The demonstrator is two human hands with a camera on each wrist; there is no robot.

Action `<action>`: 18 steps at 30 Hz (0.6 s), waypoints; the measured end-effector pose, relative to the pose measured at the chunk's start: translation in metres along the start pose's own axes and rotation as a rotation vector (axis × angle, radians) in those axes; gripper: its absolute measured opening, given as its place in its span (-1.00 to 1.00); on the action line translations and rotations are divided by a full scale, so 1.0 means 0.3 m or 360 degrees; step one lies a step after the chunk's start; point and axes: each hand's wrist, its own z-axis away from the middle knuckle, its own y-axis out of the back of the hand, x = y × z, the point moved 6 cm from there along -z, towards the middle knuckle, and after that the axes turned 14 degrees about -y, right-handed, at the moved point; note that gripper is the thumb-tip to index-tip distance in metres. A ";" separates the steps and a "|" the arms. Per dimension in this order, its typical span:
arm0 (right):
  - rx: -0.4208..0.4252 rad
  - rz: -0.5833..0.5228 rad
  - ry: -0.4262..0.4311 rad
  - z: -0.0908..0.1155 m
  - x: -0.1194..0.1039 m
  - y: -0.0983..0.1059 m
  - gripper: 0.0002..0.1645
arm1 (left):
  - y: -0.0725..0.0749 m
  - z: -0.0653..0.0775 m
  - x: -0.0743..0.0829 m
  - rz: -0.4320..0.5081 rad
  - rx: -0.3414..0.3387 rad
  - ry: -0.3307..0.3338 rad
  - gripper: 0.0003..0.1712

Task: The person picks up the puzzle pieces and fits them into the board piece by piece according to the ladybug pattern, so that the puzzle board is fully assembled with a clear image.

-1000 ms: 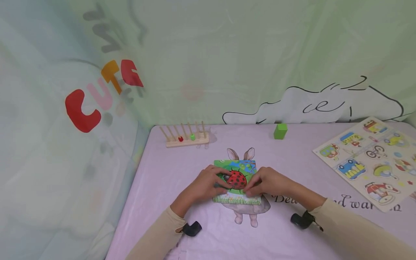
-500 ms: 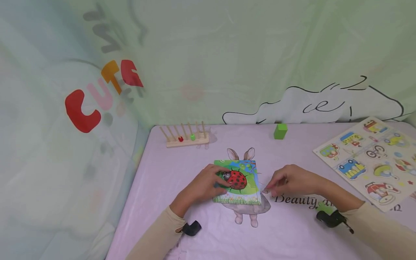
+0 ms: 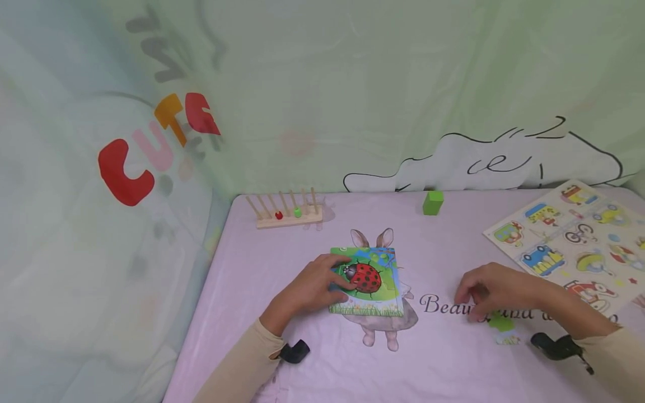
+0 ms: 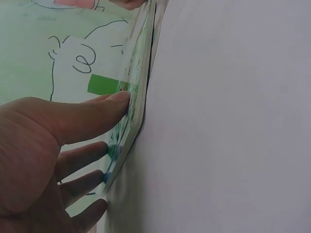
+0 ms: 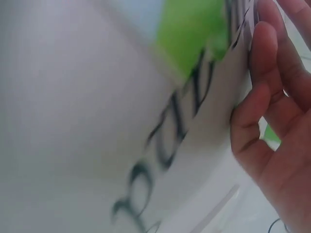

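In the head view, a square ladybug picture puzzle [image 3: 370,307] lies flat on the pink-white cloth. My left hand [image 3: 308,286] rests on its left side, thumb and fingers spread over the picture. The left wrist view has the thumb [image 4: 99,119] touching the puzzle's edge [image 4: 138,107], and several fingertips by its far end. To the right, my right hand [image 3: 496,288] is off the puzzle, fingers loosely bent, with nothing visible in them. Just below it lies a small green puzzle piece [image 3: 504,330], also blurred in the right wrist view as a green patch [image 5: 189,36].
A wooden peg rack [image 3: 289,217] with a red and a green bead stands at the back left. Behind the puzzle is a green block [image 3: 433,203]. At the right lies a large vehicle picture board [image 3: 549,229]. Fabric curtains [image 3: 302,101] hang at the back and left.
My right hand has left the puzzle's right side and moved right, to above the loose green piece. The left hand has stayed on the puzzle.
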 end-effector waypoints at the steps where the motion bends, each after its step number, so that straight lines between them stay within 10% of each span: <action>1: 0.0004 0.0011 -0.0018 0.007 0.009 0.001 -0.71 | -0.001 0.000 -0.001 0.0002 0.0001 -0.0002 -0.71; 18: 0.0168 0.0101 -0.0242 0.073 0.114 0.017 -0.63 | 0.010 0.000 0.002 0.0028 0.0048 -0.0046 -0.73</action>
